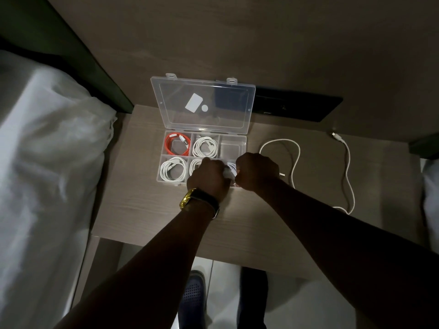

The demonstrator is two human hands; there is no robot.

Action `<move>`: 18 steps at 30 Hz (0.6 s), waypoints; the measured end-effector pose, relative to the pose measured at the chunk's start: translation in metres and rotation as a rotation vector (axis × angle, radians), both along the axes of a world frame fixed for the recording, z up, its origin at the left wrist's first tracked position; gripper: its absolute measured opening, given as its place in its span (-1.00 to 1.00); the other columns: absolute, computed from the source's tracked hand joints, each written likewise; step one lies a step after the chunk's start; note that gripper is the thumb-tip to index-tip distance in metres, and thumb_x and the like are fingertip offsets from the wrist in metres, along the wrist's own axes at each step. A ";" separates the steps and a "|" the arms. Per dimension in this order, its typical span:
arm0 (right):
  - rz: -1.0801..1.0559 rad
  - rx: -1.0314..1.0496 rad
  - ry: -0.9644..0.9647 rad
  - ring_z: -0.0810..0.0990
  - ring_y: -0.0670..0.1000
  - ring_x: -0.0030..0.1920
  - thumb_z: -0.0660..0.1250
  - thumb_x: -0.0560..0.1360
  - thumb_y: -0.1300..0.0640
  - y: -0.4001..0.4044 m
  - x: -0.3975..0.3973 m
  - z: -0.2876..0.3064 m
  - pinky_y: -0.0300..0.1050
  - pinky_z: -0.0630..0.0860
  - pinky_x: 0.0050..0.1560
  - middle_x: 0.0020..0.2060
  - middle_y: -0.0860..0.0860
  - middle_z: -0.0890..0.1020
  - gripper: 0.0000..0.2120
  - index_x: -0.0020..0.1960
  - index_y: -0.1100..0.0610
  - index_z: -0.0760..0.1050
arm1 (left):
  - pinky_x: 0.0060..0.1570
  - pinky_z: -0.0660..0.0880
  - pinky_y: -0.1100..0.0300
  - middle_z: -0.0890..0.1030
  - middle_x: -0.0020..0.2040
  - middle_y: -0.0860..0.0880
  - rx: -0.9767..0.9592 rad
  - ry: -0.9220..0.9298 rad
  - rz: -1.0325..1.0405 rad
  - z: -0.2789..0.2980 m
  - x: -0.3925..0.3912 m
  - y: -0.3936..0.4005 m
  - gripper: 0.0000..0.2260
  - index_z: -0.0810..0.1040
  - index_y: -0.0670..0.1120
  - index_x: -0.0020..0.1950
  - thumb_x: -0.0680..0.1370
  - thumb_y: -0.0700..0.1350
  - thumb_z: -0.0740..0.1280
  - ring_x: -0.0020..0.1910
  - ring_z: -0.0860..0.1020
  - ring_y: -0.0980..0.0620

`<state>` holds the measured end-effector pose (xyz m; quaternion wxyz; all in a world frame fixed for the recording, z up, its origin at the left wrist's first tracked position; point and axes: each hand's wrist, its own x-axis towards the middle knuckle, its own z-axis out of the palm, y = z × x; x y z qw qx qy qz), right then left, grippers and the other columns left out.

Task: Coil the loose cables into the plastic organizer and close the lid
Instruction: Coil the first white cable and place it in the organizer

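Note:
A clear plastic organizer (pixel 234 138) with six compartments lies on the small wooden table, its lid (pixel 206 91) standing open at the back. An orange coil (pixel 177 144) fills the back left compartment. White coils lie in the back middle (pixel 204 146), front left (pixel 173 168) and front middle. The back right compartment holds nothing. My left hand (pixel 209 178) and my right hand (pixel 257 170) meet over the front right compartment, both closed on a white coiled cable (pixel 230 171), mostly hidden by my fingers. A loose white cable (pixel 346 167) lies on the table to the right.
A bed with white bedding (pixel 47 162) borders the table on the left. A dark socket panel (pixel 297 108) sits on the wall behind the organizer. More white bedding shows at the far right edge. My feet stand on the floor below the table's front edge (pixel 166 248).

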<state>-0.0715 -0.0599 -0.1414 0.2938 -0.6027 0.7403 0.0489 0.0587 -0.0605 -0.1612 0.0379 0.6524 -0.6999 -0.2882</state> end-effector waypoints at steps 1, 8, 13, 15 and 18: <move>0.007 -0.010 0.003 0.65 0.17 -0.02 0.45 0.33 0.11 0.001 0.002 0.000 -0.02 0.55 -0.06 -0.08 0.06 0.68 -0.84 -0.11 0.05 0.58 | -0.16 0.50 0.05 0.60 0.05 -0.08 -0.002 -0.008 -0.005 0.002 -0.001 0.001 -0.82 0.64 0.07 -0.05 0.43 0.08 0.33 -0.01 0.62 -0.15; 0.023 -0.059 -0.156 0.62 0.10 0.03 0.44 0.40 0.04 0.032 -0.016 -0.014 -0.07 0.51 0.00 -0.05 -0.03 0.67 -0.91 -0.14 -0.02 0.53 | 0.00 0.49 0.01 0.53 0.15 -0.19 0.004 0.046 -0.124 -0.005 0.014 0.012 -0.67 0.54 0.02 0.28 0.53 -0.01 0.29 0.11 0.56 -0.21; -0.040 -0.176 -0.263 0.64 0.08 0.06 0.38 0.45 0.06 0.055 -0.021 -0.019 -0.04 0.53 0.05 -0.01 -0.06 0.72 -0.91 -0.06 -0.04 0.62 | 0.01 0.50 0.02 0.57 0.05 -0.18 -0.077 0.122 -0.070 -0.004 0.017 0.023 -0.65 0.57 0.03 0.28 0.50 -0.13 0.32 0.04 0.58 -0.19; -0.056 -0.227 -0.284 0.65 0.08 0.06 0.34 0.48 0.09 0.062 -0.021 -0.019 -0.04 0.54 0.06 -0.01 -0.06 0.73 -0.88 -0.04 -0.05 0.63 | -0.02 0.49 0.07 0.59 0.03 -0.15 -0.127 0.152 -0.032 -0.001 0.018 0.025 -0.69 0.62 0.02 0.21 0.48 -0.17 0.35 0.03 0.58 -0.15; -0.154 -0.321 -0.314 0.68 0.08 -0.04 0.32 0.50 0.11 0.068 -0.029 -0.020 -0.10 0.53 -0.04 -0.09 -0.04 0.74 -0.87 -0.06 -0.06 0.62 | -0.07 0.53 0.04 0.60 -0.03 -0.12 -0.206 0.199 -0.009 0.004 0.019 0.030 -0.75 0.67 -0.03 0.09 0.46 -0.23 0.37 -0.02 0.59 -0.12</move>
